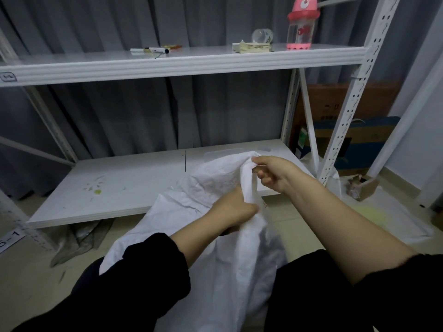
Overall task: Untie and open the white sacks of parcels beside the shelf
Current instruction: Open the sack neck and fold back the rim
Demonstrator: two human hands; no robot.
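Observation:
A crumpled white woven sack stands between my knees in front of the low shelf board, its gathered top raised toward the middle of the view. My left hand grips the bunched neck of the sack from the left, lower down. Higher up, my right hand pinches the sack's top edge, fingers curled round the fabric. Any tie on the neck is hidden in the folds. Whatever is inside the sack is out of sight.
A white metal shelf stands ahead with markers, a paper pack, a glass and a pink bottle on its upper board. The lower board is stained. Cardboard boxes stand at the right, another white sack lies on the floor, grey plastic under the shelf.

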